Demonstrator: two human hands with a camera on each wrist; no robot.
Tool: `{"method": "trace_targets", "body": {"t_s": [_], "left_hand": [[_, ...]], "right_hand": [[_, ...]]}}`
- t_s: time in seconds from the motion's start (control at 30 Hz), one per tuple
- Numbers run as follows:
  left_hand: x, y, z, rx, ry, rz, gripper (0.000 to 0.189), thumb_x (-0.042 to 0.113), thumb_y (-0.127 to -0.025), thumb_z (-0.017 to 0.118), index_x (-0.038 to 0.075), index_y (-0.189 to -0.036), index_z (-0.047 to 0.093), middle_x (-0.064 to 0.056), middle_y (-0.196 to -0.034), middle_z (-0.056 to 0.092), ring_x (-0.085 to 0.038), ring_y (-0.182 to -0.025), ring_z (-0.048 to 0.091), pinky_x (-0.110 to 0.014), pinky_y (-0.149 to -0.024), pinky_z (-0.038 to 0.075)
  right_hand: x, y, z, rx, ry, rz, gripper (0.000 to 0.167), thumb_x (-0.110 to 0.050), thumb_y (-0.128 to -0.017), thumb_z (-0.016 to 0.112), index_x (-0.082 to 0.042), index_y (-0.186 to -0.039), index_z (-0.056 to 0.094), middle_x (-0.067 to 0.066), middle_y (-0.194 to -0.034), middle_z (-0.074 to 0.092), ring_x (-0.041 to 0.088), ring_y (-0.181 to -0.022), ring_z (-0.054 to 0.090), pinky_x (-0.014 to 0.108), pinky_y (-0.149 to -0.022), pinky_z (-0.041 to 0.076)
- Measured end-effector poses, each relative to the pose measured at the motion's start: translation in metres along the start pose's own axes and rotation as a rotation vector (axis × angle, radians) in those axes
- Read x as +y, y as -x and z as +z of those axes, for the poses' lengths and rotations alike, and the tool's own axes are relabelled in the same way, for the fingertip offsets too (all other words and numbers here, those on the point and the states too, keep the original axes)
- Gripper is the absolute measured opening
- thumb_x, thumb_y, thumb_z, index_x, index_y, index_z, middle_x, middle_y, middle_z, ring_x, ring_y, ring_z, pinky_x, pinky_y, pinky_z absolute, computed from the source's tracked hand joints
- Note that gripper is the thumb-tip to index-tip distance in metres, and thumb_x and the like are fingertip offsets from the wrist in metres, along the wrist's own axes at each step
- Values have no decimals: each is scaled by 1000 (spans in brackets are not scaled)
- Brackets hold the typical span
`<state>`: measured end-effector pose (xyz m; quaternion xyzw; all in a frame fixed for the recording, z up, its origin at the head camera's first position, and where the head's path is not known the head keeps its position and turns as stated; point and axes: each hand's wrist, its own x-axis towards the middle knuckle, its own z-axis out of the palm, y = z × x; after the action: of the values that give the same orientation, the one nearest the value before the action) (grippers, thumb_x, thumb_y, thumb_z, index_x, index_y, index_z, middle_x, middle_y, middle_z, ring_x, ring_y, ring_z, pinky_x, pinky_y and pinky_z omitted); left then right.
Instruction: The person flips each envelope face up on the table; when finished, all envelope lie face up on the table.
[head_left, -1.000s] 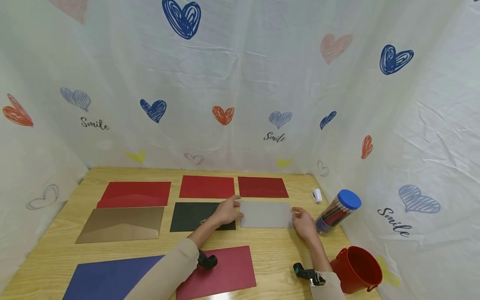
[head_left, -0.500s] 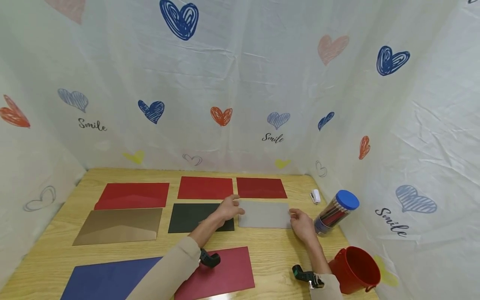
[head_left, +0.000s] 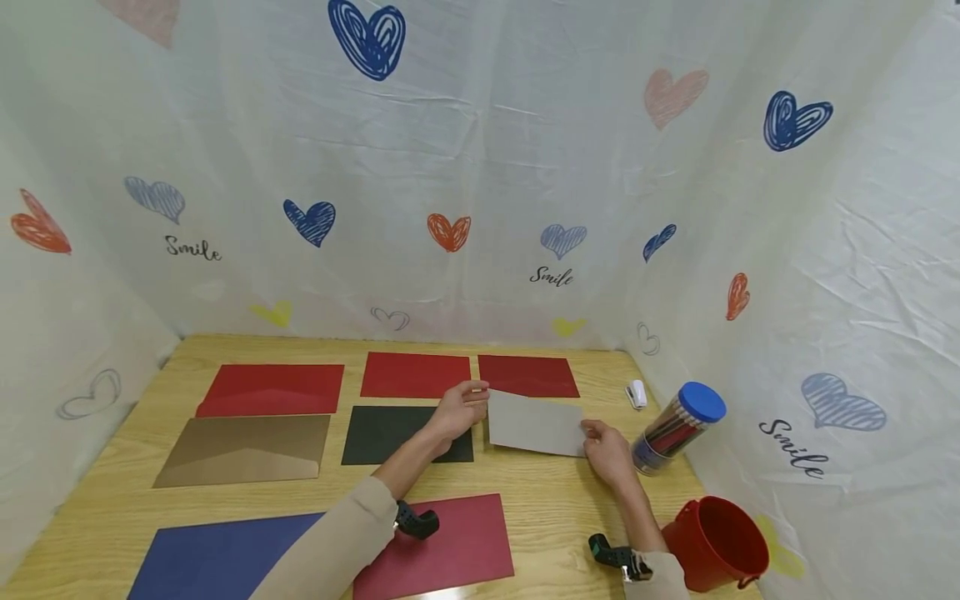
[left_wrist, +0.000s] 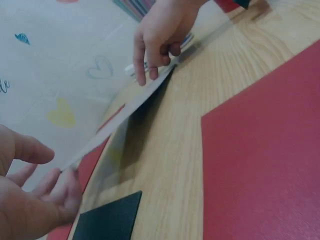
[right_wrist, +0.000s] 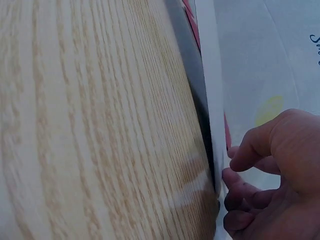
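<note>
In the head view a light grey rectangular card [head_left: 534, 423] slants with its left side raised off the table. My left hand [head_left: 459, 414] holds its left end; the left wrist view has that end between thumb and fingers, the thumb somewhat apart. At the opposite short edge, my right hand [head_left: 609, 454] holds the card by the fingertips. The exact contact there is partly hidden in the right wrist view. A black card [head_left: 386, 433] lies flat under and beside my left hand. Below my left wrist rests a dark pink card [head_left: 461, 542].
Red cards [head_left: 416, 375] line the back. A brown card [head_left: 247, 450] and a blue one [head_left: 210, 554] lie left. At right stand a blue-lidded pencil jar [head_left: 678, 425] and a red bucket [head_left: 716, 546], with a small white stapler-like object [head_left: 636, 394] behind.
The grey card lay flat between my hands before; its left side is now lifted and tilted. My left hand has risen slightly with it, while the right stays at the right edge.
</note>
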<state>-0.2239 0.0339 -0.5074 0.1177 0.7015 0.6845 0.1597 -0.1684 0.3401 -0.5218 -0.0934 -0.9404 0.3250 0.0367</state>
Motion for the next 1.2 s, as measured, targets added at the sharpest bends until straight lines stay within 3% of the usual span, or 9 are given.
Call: {"method": "trace_targets", "body": {"t_s": [0.1, 0.3, 0.5, 0.67, 0.83, 0.93, 1.03, 1.1, 1.2], "left_hand": [[-2, 2, 2, -5, -60, 53, 43, -4, -98, 56, 1, -141, 53, -21, -143, 52, -38, -127, 55, -44, -93, 52], [-1, 4, 6, -18, -382, 244, 48, -13, -89, 60, 5, -133, 62, -18, -127, 62, -31, -112, 65, -33, -74, 54], [-1, 3, 8, 6, -559, 337, 36, -3, -90, 71, 4, -125, 67, -16, -120, 64, -27, -104, 67, -37, -81, 58], [-4, 4, 7, 15, -604, 359, 32, 1, -90, 73, 4, -121, 68, -15, -118, 67, -27, -103, 68, -36, -82, 58], [-6, 5, 6, 32, -565, 339, 33, 3, -90, 75, 1, -121, 64, -16, -115, 67, -26, -103, 68, -36, -85, 57], [-7, 5, 6, 39, -524, 317, 37, 4, -89, 76, 0, -121, 58, -16, -114, 68, -27, -104, 68, -39, -87, 56], [-7, 6, 7, 51, -524, 306, 38, 9, -90, 76, 2, -122, 56, -13, -112, 71, -28, -105, 68, -42, -87, 57], [-7, 6, 6, 66, -542, 307, 37, 12, -90, 77, 5, -120, 57, -11, -111, 73, -28, -105, 69, -42, -84, 57], [-7, 7, 6, 104, -586, 321, 29, 19, -91, 77, 11, -114, 60, -4, -106, 75, -25, -102, 70, -37, -76, 57]], "right_hand": [[4, 0, 1, -7, 5, -23, 46, 4, -83, 52, -1, -125, 68, 22, -116, 69, 40, -116, 61, 53, -92, 48], [9, 2, -1, -20, 25, -109, 51, 12, -75, 55, 2, -123, 69, 25, -121, 68, 44, -122, 58, 56, -97, 47], [12, 4, -3, -57, 26, -162, 54, 15, -73, 57, 4, -125, 68, 26, -126, 65, 44, -126, 55, 56, -99, 46], [15, 7, -1, -33, 16, -162, 45, 7, -78, 67, 2, -122, 69, 26, -128, 64, 45, -126, 54, 58, -102, 43], [19, 12, 1, 13, -15, -147, 34, -3, -86, 72, -2, -120, 71, 22, -127, 66, 39, -121, 59, 55, -99, 46], [21, 15, 1, 51, -21, -138, 30, -7, -89, 72, -6, -119, 72, 20, -121, 70, 28, -88, 66, 43, -81, 51], [22, 17, 1, 92, -39, -119, 27, -13, -92, 72, -9, -118, 73, 21, -91, 71, 15, -54, 44, 31, -57, 40], [22, 17, 0, 139, -44, -124, 23, -16, -93, 71, -11, -116, 74, 16, -81, 68, 11, -49, 32, 28, -51, 32], [20, 16, -2, 248, -59, -163, 18, -19, -93, 73, -14, -111, 76, 8, -87, 71, 12, -55, 37, 30, -58, 34]]}}
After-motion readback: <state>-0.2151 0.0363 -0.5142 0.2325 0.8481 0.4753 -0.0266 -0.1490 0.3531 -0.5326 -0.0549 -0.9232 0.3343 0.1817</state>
